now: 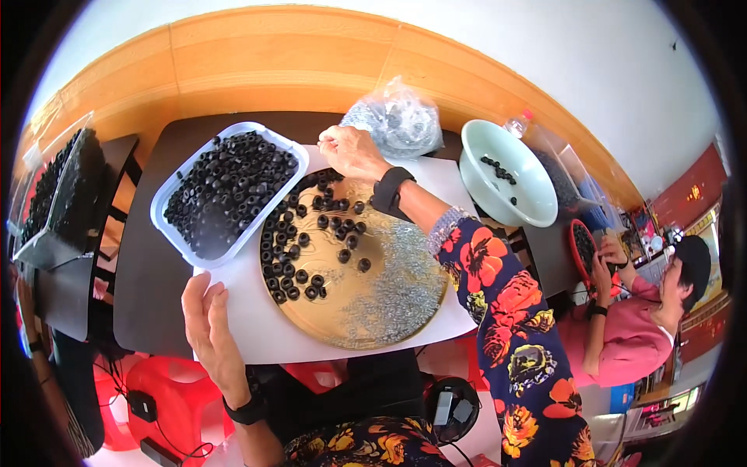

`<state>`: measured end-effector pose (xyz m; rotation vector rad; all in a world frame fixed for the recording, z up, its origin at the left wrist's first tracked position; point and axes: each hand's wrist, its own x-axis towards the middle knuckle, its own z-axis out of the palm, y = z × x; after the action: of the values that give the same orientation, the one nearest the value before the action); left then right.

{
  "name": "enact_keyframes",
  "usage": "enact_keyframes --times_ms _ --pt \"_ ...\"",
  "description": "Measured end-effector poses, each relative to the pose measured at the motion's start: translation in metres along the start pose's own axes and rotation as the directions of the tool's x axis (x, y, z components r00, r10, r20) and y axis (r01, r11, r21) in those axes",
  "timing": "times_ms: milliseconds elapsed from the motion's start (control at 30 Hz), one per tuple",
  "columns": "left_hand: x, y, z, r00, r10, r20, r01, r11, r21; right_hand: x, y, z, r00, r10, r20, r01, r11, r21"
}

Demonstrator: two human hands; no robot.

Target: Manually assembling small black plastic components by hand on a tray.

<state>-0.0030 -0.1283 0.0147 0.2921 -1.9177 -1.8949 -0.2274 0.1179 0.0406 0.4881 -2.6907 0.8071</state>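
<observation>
Dark table, white tray of black rings, clear bag, right hand beside it

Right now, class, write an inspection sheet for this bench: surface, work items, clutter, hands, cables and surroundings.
Surface: dark table under a white sheet.
Work items: gold round tray holding black ring parts and small silvery pieces; white tub heaped with rings.
Clutter: clear bag, pale green bowl.
Hands: left hand flat on the sheet; right hand pinched at the tray's far rim, contents unclear.
Cables: black cable by the red stool.
Surroundings: another person at right.
</observation>
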Motion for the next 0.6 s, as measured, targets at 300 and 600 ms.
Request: enact_keyframes --times_ms 300,600 --pt "-0.02 -0.007 0.019 0.954 0.188 0.232 -0.253 0.922 0.292 -0.081 0.039 -0.072 0.99 0.139 -0.004 -0.138 0.978 -0.155" --pt "-0.032 -0.011 0.029 0.877 0.327 0.352 -0.466 0.758 0.456 -0.122 0.078 -0.074 0.999 0.039 0.014 -0.034 0.961 -0.273"
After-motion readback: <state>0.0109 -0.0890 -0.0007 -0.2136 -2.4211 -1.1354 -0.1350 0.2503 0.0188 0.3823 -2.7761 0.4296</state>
